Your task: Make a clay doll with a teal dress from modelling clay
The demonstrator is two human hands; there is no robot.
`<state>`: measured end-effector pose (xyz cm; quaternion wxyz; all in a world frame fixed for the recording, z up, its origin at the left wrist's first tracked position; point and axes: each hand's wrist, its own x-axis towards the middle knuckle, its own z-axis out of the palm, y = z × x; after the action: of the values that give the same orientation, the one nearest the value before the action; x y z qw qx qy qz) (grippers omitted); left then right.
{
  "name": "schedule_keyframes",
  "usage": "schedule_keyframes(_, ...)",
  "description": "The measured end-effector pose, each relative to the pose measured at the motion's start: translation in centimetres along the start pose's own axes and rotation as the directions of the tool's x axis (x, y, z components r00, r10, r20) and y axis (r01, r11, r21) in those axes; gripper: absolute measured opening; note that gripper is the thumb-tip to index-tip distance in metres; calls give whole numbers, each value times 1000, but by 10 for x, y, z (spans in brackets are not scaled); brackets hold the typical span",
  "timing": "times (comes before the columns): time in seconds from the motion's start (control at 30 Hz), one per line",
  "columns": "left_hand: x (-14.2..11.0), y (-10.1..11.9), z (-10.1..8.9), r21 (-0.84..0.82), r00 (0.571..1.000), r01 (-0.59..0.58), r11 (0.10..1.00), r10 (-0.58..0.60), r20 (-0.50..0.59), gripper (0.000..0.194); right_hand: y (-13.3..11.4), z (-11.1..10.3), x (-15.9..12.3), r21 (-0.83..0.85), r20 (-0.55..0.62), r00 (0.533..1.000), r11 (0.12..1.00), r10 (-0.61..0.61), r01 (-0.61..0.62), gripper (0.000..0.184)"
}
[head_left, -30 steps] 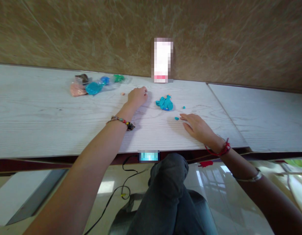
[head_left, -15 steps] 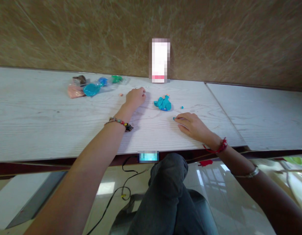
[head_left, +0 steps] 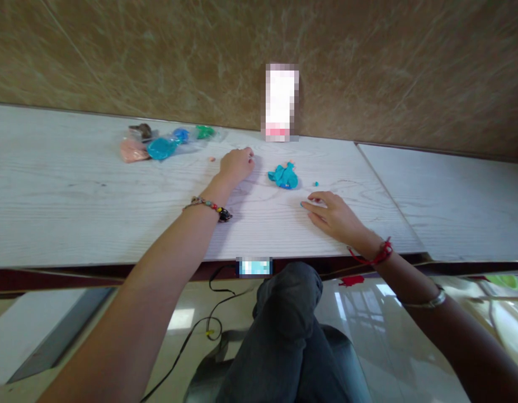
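On the white wood-grain table (head_left: pixel 91 212), a turquoise modelling-clay figure (head_left: pixel 285 176) lies between my hands, with small peach bits at its far side and darker blue at its near edge. My left hand (head_left: pixel 237 165) rests to its left, fingers curled in; what they hold, if anything, is hidden. My right hand (head_left: pixel 335 215) lies nearer to me on the right, fingers stretched and apart. One fingertip presses a tiny blue clay piece (head_left: pixel 301 204) on the tabletop. Beyond that hand sits a small turquoise clay ball (head_left: pixel 316 183).
Clear bags of clay stand at the back left: peach (head_left: pixel 133 151), brown (head_left: pixel 142 131), turquoise (head_left: pixel 161 148), blue (head_left: pixel 180 135) and green (head_left: pixel 205 131). A peach bit (head_left: pixel 212 159) lies near my left hand. A blurred-out bright phone-like shape (head_left: pixel 281 101) leans on the wall.
The view has shifted slightly. My right hand's fingers have spread a little, one lifting off while another stays at the tiny blue piece. My left hand looks unchanged.
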<state>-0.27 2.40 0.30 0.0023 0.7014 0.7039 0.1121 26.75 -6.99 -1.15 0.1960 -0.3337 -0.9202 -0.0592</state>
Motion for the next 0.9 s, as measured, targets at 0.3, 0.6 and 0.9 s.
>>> schedule_keyframes(0.3, 1, -1, 1, -1, 1000, -7, 1000, 7, -6, 38, 1, 3, 2, 59, 47, 999, 998, 18, -21, 29)
schedule_keyframes(0.6, 0, -1, 1, -7, 1000, 0, 1000, 0, 1, 39, -1, 1, 18, -199, 58, 991, 971, -123, 132, 29)
schedule_keyframes(0.9, -1, 1, -2, -13, 1000, 4, 1000, -4, 10, 38, -7, -3, 18, -259, 79, 990, 957, -113, 130, 28)
